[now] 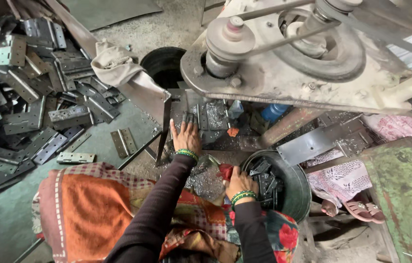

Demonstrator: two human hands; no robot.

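Observation:
My left hand [185,135] reaches forward under the drill machine's grey head [284,78], fingers resting on a dark metal hinge plate [205,117] on the work bed. My right hand [239,181] rests at the rim of a round dark metal pan [297,195] filled with small dark metal pieces; its fingers are curled, and whether they hold a piece is hidden. Both wrists wear green bangles over dark sleeves. Shiny metal shavings [206,180] lie between my hands.
A large heap of grey metal hinges [26,97] covers the floor at left, with a loose hinge [124,142] nearer me. A black round tub [164,65] stands behind. A green rusty metal surface [403,195] is at right. Another person's sandalled foot [357,210] shows.

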